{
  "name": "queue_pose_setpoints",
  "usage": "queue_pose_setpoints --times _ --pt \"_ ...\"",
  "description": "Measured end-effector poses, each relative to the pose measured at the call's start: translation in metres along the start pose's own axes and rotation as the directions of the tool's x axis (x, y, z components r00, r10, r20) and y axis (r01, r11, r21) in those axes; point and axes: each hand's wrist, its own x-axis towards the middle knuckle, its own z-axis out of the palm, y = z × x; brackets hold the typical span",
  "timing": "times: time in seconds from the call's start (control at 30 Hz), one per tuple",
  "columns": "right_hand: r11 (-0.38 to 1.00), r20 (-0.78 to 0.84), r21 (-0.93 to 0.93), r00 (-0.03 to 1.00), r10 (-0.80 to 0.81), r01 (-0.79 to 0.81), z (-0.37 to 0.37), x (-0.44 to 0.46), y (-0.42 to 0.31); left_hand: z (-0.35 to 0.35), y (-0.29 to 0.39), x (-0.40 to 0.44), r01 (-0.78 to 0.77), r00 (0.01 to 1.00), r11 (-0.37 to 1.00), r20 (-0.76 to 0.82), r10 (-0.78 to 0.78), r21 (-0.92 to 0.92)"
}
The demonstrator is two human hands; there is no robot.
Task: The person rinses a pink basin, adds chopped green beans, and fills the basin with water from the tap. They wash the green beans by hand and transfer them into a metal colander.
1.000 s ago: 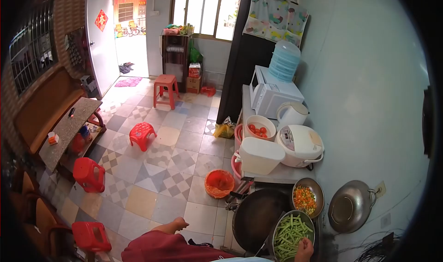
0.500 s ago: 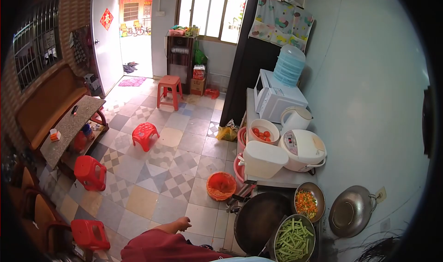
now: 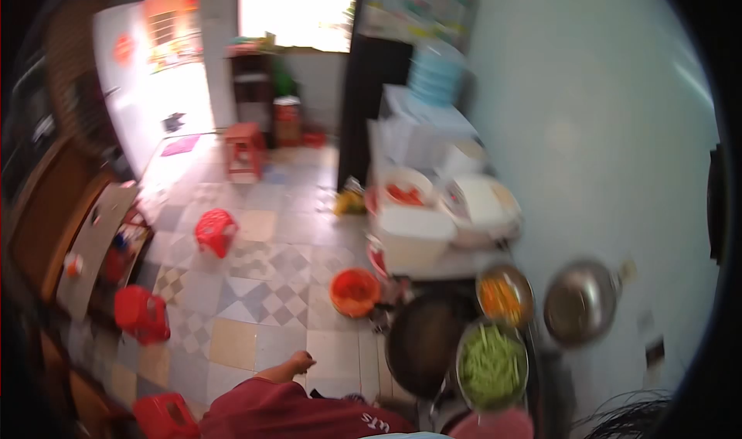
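Past the dark red clothing, my left hand hangs over the tiled floor, small and blurred, touching nothing I can see; how its fingers are held is unclear. My right hand is outside the view. A metal pan of cut green beans stands at the lower right, beside a large dark wok. Behind the beans is a metal bowl with chopped orange pieces. A pink round thing shows at the bottom edge, below the beans.
The counter holds a white container, a rice cooker and a bowl of tomatoes. An orange bin stands on the floor, with red stools farther left. A metal strainer hangs on the wall.
The view has swung and blurred, shifting the room leftward. My right hand, in the beans a second ago, has left the view. The pink round thing has appeared at the bottom edge.
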Motion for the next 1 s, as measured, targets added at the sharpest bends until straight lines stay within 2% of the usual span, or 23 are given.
queue_pose_setpoints --times 0.07,0.1,0.13,0.2,0.3,0.53,0.6,0.73,0.87,0.9,0.93,1.0 --pt "0.999 0.016 0.004 0.999 0.037 -0.037 0.018 -0.021 0.039 -0.001 0.011 0.002 0.019 0.999 0.995 0.035 -0.016 -0.096" --pt "0.998 0.020 0.003 0.998 0.060 -0.060 0.019 -0.044 0.055 0.010 0.016 -0.002 0.024 0.996 0.997 0.089 -0.018 -0.067" --pt "0.999 0.037 0.010 0.998 0.044 -0.044 0.024 -0.044 0.058 0.008 0.019 -0.002 0.022 0.998 0.994 0.066 -0.015 -0.105" --pt "1.000 0.062 0.028 0.998 0.004 -0.006 0.031 -0.024 0.052 0.014 0.020 0.001 0.003 0.996 1.000 0.092 -0.002 -0.012" --pt "1.000 0.098 0.011 0.995 -0.011 0.010 0.037 -0.002 0.026 0.017 0.053 -0.025 -0.053 0.999 0.988 0.002 0.054 0.146" --pt "0.998 0.164 -0.008 0.985 -0.061 0.063 0.049 0.018 0.027 0.045 0.080 -0.069 -0.149 0.988 0.984 -0.033 0.152 0.094" --pt "0.997 0.181 -0.017 0.981 -0.069 0.073 0.051 0.024 0.031 0.053 0.083 -0.085 -0.176 0.984 0.974 -0.012 0.179 0.141" --pt "0.995 0.199 -0.029 0.976 -0.086 0.094 0.058 0.031 0.050 0.067 0.066 -0.098 -0.140 0.990 0.978 -0.010 0.144 0.155" --pt "0.996 0.178 -0.028 0.981 -0.081 0.087 0.076 0.023 0.113 0.076 0.045 -0.101 -0.052 0.998 0.981 0.034 0.047 0.185" --pt "0.995 0.145 -0.019 0.985 -0.090 0.093 0.083 0.013 0.135 0.078 0.044 -0.104 -0.055 0.998 0.966 0.025 0.050 0.253" --pt "0.993 0.112 -0.021 0.988 -0.111 0.114 0.094 0.002 0.160 0.082 0.027 -0.089 -0.085 0.996 0.966 0.051 0.075 0.244" --pt "0.986 0.032 -0.050 0.987 -0.157 0.159 0.111 -0.011 0.200 0.087 0.036 -0.093 -0.274 0.961 0.885 0.141 0.238 0.377"
